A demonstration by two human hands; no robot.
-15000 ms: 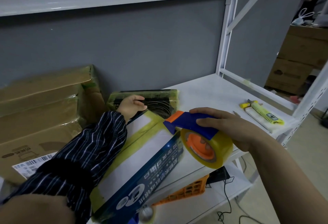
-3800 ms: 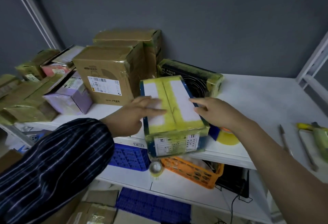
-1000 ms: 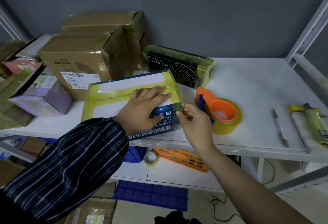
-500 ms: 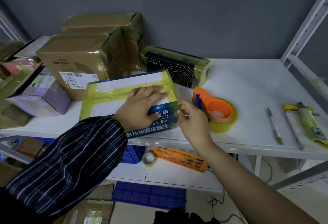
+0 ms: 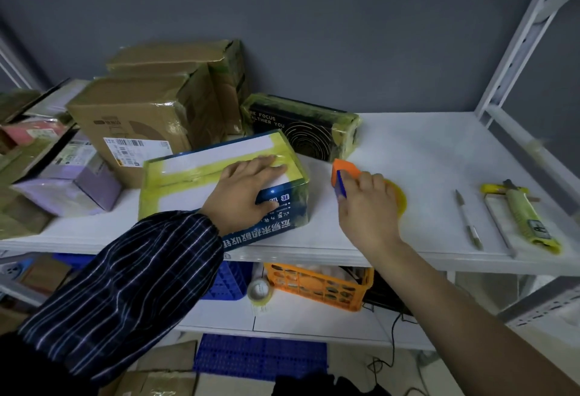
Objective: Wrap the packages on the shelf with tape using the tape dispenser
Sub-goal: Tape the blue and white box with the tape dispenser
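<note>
At the left end of the white shelf point(image 5: 423, 151) sits a purple box point(image 5: 72, 185), with brown cardboard boxes point(image 5: 131, 113) stacked behind it. Next comes the blue-and-white package point(image 5: 201, 185), banded in yellow tape and lying near the front edge. The left hand point(image 5: 241, 191) rests flat on its top, fingers straight and thumb down the front face. A black box point(image 5: 301, 132) stands behind it. Just right of the package, the right hand point(image 5: 367, 207) curls its fingers over the tape dispenser point(image 5: 345, 173), which lies on the shelf. Farther right lie a pen point(image 5: 467, 217) and a yellow cutter point(image 5: 527, 220).
</note>
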